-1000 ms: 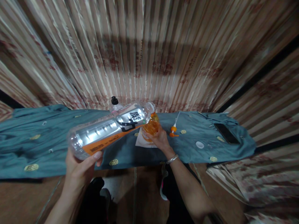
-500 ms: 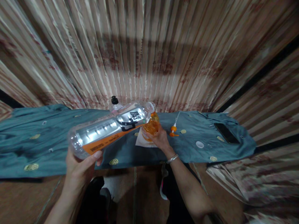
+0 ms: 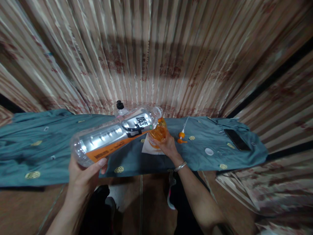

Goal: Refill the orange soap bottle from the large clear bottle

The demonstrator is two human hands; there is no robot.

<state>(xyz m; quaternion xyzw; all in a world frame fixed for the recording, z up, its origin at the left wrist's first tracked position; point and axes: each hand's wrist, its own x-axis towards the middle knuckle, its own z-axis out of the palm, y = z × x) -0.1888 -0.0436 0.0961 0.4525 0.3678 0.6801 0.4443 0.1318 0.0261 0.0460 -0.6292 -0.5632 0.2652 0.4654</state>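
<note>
Nearly mouth to mouth, two bottles meet above a cloth-covered bench (image 3: pixel 61 156), with the right hand (image 3: pixel 166 145) far closer to the junction than the left. The large clear bottle (image 3: pixel 111 138), banded in silver and orange, slants from near left to far right, its long axis crossing the gap between the two hands. Its mouth lies at the neck of the amber bottle (image 3: pixel 158 130); whether the rims touch cannot be told from this angle.

At the near left end, the left hand (image 3: pixel 84 176) is closed around the clear bottle's base, thumb along the near side of the label, forearm rising from the near edge. The amber bottle sits far right of that hand, over a white sheet (image 3: pixel 148 148), appearing upright. The right hand curls around its near right side, fingers partly hidden, the braceleted forearm angling in from near right.

Just right of the amber bottle lies an orange pump head (image 3: pixel 181 135), its tube pointing far. Farther right are a white disc (image 3: pixel 209 151) and a dark phone (image 3: pixel 236 139). A black-capped bottle (image 3: pixel 120 107) stands behind the clear one.
</note>
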